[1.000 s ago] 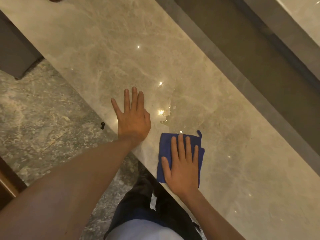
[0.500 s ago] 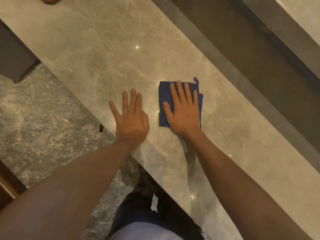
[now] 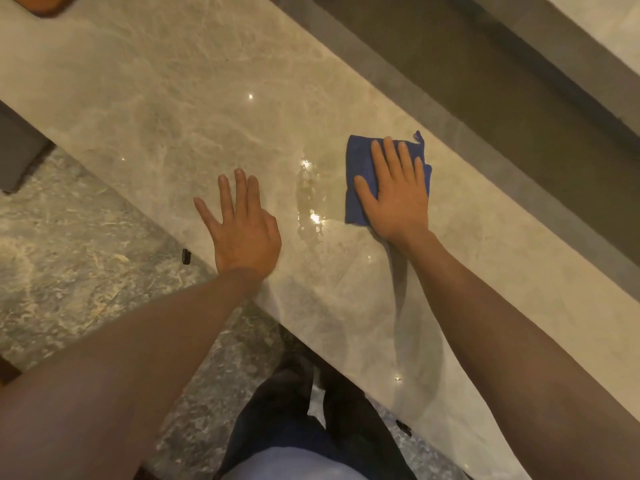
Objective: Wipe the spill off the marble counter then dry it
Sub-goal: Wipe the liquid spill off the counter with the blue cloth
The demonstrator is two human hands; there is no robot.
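Note:
A beige marble counter (image 3: pixel 180 98) runs diagonally across the view. A thin wet smear of spill (image 3: pixel 310 199) glistens on it between my two hands. My right hand (image 3: pixel 398 199) presses flat on a folded blue cloth (image 3: pixel 356 157), just right of the wet patch, fingers spread over the cloth. My left hand (image 3: pixel 242 230) lies flat and empty on the counter near its front edge, fingers apart, left of the spill.
A dark recessed channel (image 3: pixel 467 81) borders the counter's far side. An orange-brown object (image 3: pixel 48 5) sits at the far left corner. The grey stone floor (image 3: pixel 69 258) lies below the front edge, with a small black item (image 3: pixel 186 256) on it.
My right hand slid the blue cloth from the near edge up across the spill, then to the right, uncovering a wet smear. My left hand stayed in place.

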